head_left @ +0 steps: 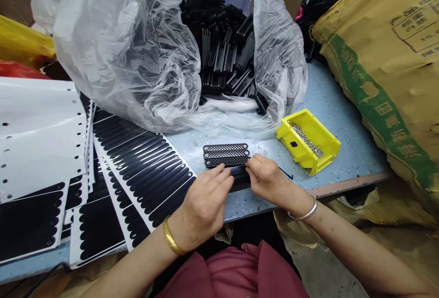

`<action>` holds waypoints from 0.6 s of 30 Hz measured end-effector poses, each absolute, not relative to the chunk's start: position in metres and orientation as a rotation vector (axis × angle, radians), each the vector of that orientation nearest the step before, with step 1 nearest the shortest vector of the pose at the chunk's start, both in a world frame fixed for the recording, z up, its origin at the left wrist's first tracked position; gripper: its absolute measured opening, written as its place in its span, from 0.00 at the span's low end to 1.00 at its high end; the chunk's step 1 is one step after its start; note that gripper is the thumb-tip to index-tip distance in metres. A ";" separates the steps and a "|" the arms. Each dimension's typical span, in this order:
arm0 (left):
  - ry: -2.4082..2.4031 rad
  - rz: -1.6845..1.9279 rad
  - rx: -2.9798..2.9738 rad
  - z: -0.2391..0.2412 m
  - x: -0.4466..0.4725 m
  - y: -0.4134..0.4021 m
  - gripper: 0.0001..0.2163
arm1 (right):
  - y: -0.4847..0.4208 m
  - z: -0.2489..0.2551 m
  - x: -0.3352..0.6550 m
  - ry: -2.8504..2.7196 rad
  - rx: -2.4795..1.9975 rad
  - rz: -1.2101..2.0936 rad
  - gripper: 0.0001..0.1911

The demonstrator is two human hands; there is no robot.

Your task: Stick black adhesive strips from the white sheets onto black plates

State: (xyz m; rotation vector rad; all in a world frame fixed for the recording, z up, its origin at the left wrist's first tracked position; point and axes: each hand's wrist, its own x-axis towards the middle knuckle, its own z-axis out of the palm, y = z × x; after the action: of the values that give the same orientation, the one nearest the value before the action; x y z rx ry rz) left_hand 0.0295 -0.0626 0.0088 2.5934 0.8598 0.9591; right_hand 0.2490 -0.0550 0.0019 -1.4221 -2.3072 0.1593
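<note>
A stack-like row of black bars point(226, 154) with a cross-hatched face and silvery round spots at their ends lies on the blue table point(187, 140). My left hand point(207, 197) is at the near left edge of this row, its fingers stretched out and its thumb hidden. At the row's right end, my right hand point(265, 174) has its fingers pinched together; whatever is between them is too small to make out. Another dark, smooth long piece point(239, 179) lies between my hands, partly covered by them.
Right of my hands stands a yellow bin point(329, 145) of small metal parts. A clear plastic bag point(137, 60) full of black pieces point(222, 51) fills the back. Sheets of black strips point(137, 151) cover the left. A large yellow sack point(387, 74) leans at right.
</note>
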 end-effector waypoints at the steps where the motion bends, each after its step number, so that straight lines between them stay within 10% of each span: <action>1: 0.805 0.897 2.627 0.008 0.033 -0.067 0.19 | -0.055 0.001 0.249 -2.309 -1.422 0.150 0.14; 9: 0.865 0.630 2.739 -0.009 0.041 -0.079 0.23 | -0.053 -0.002 0.252 -2.183 -1.457 0.246 0.10; 18: 0.854 0.677 2.759 -0.010 0.042 -0.078 0.23 | -0.039 -0.001 0.266 -1.414 -1.606 1.154 0.06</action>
State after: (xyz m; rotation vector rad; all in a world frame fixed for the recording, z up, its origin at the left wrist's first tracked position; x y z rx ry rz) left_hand 0.0421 -0.0776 -0.0095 2.7587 0.8541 0.6767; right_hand 0.2661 -0.0389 -0.0011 -1.6060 -1.4141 1.1537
